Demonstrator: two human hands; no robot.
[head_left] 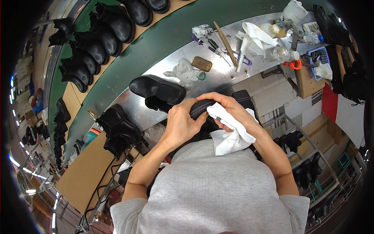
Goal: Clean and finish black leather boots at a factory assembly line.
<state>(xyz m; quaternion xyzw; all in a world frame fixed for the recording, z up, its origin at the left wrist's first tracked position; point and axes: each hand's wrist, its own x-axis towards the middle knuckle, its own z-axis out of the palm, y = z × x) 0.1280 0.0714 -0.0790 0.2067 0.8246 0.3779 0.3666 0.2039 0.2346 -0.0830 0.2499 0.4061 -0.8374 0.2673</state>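
Close to my body, my left hand [184, 121] grips one end of a black leather shoe [201, 108], with the thumb pressed against its side. My right hand [232, 111] is curled over the other end of that shoe. A white cloth [230, 136] is tucked in the right hand and hangs down over my grey shirt. Most of the shoe's lower part is hidden by my hands and the cloth. Just beyond my left hand, a second black ankle boot [157, 92] lies on the metal worktop [132, 105].
Several black boots [103, 46] line the green conveyor [144, 58] at the left. On the worktop lie a crumpled white glove [186, 71], a brown block [201, 63], a wooden stick [225, 43] and a clear bottle [284, 54]. More black boots [119, 130] sit on cardboard at the lower left.
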